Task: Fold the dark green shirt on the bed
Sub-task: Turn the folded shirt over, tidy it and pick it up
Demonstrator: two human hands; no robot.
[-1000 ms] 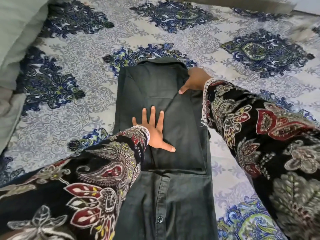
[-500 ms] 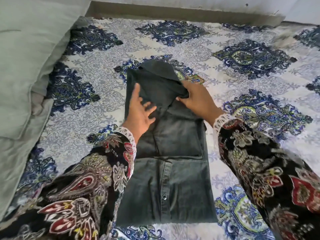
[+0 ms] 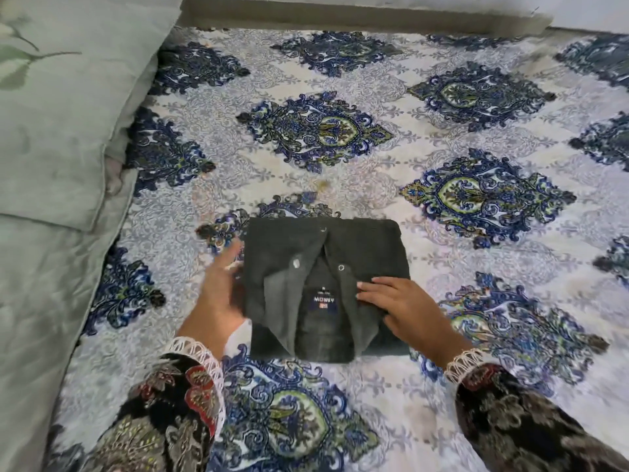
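The dark green shirt [image 3: 326, 287] is lying on the bed [image 3: 425, 212], near the middle of the patterned sheet and close to the person. It is sitting there as a neat, thick square with the collar [image 3: 323, 321] facing up and toward the person, so the folding is looking nearly done. The shirt is probably soft and light, and it is likely bending and sliding easily, so the layers could be slipping apart if someone is lifting it by one corner. The best way to be holding it is from both sides at once, with flat hands going under the left and right edges. The left hand [image 3: 221, 294] is touching the left edge of the shirt with its fingers spread open; it is blurry, so I cannot tell if it is pinching any cloth. The right hand [image 3: 405, 308] is resting flat on the right side by the collar, fingers open and pressing down, not gripping. Counting now: one shirt, two hands, three little metal snaps [image 3: 340, 267] showing on the front, and one label [image 3: 324, 299] inside the collar. One pale green pillow [image 3: 64, 107] is lying at the left side of the bed.
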